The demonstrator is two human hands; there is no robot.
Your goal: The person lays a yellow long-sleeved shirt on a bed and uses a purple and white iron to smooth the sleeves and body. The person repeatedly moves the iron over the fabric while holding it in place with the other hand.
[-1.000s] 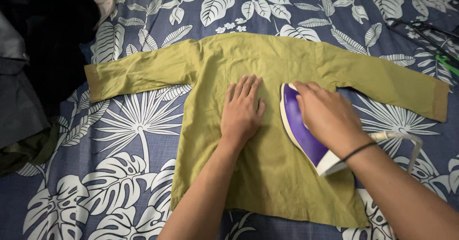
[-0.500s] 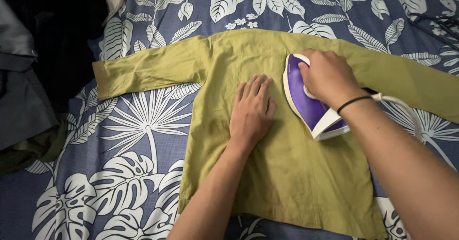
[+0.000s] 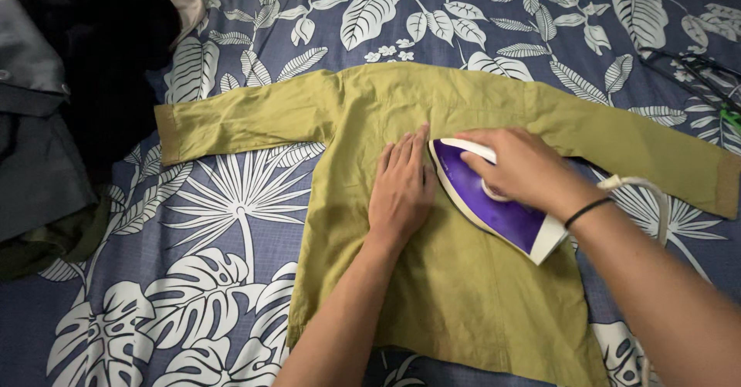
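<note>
An olive-green long-sleeved shirt (image 3: 463, 279) lies spread flat on a blue bedsheet (image 3: 216, 225) printed with white leaves. My left hand (image 3: 401, 186) rests palm-down on the middle of the shirt, fingers together and pointing away from me. My right hand (image 3: 525, 171) grips the handle of a purple and white iron (image 3: 494, 202), which sits on the shirt just right of my left hand, its tip beside my fingertips. The iron's white cord (image 3: 644, 194) trails to the right over the shirt's right sleeve.
A pile of dark clothes (image 3: 54, 109) sits at the left edge of the bed. Dark clothes hangers (image 3: 695, 67) and a green one lie at the far right. The shirt's left sleeve (image 3: 239, 121) stretches out to the left.
My right hand has drawn the iron back from the shirt's upper chest toward the middle, and its tip now points left toward my left hand. My left hand has hardly moved.
</note>
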